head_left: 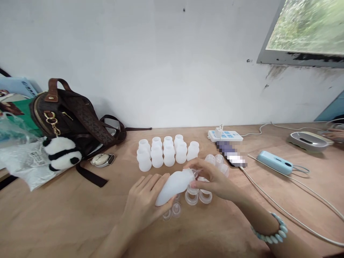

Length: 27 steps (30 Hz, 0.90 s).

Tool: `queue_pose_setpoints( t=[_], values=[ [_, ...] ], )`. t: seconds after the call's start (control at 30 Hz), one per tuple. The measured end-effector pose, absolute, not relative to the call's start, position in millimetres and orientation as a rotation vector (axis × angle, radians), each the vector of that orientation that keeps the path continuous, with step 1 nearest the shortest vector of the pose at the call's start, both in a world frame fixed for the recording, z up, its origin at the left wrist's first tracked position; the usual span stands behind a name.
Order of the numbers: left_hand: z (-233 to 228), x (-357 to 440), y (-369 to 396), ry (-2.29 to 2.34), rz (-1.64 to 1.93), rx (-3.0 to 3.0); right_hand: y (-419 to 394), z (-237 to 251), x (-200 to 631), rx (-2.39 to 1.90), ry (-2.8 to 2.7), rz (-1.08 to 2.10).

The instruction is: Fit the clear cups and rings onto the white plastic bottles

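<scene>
Left hand [143, 197] wraps white bottle [172, 186]; right hand [212, 178] closes round its neck. Standing bottles [169, 156] (all ringless) seem undone; clear rings [191, 202] lie loose.

Held bottle [173, 185]: smooth, matt plastic. Rings [191, 203]: glossy, see-through plastic. Counter [67, 211]: smooth, wood-look. Panda charm [62, 152]: fluffy plush.
</scene>
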<state>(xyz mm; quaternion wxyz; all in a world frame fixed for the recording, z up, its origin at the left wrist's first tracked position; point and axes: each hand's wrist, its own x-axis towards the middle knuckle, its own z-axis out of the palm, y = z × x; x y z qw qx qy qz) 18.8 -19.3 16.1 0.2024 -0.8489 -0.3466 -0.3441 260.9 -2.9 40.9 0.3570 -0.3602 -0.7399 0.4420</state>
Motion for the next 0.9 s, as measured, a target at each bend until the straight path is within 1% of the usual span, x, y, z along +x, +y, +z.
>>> queue_pose_setpoints(
  t=[0.1,0.27,0.33,0.4,0.47,0.53,0.57,0.63,0.67,0.77,0.83,0.9],
  values=[
    [15.7,19.8,-19.9,-0.995,-0.979,-2.353,-1.1,41.1,268.9,-0.857,-1.955,1.103],
    [14.6,24.4,-23.4,-0.973,-0.981,-2.437,-5.6,37.1,263.8,-1.08,-1.929,1.206],
    [15.5,25.3,-25.4,-1.051,-1.041,-2.521,-7.0,39.5,262.8,-1.091,-1.962,1.182],
    [18.2,24.9,-26.8,-1.272,-1.152,-2.656,-6.9,43.9,266.5,-0.996,-1.998,1.091],
    [22.8,23.0,-26.6,-1.605,-1.302,-2.865,-6.1,48.6,273.7,-0.868,-1.98,0.988],
    [28.0,20.6,-24.9,-1.9,-1.504,-3.064,-6.2,52.7,281.5,-0.822,-1.897,0.909],
    [30.5,19.7,-23.9,-1.973,-1.619,-3.124,-6.9,54.4,284.4,-0.834,-1.857,0.896],
    [34.5,19.1,-22.3,-1.984,-1.809,-3.113,-9.8,57.4,286.9,-0.884,-1.847,0.958],
    [35.8,19.6,-22.1,-1.96,-1.827,-3.079,-11.6,58.6,286.0,-0.899,-1.883,1.025],
    [36.8,22.3,-23.5,-1.88,-1.668,-3.019,-15.7,61.7,277.3,-0.883,-1.993,1.24],
    [35.9,23.5,-24.7,-1.83,-1.576,-2.994,-16.0,63.6,269.9,-0.867,-1.985,1.314],
    [35.2,23.7,-25.1,-1.798,-1.585,-2.914,-14.8,65.7,264.2,-0.864,-1.947,1.346]
  ],
)
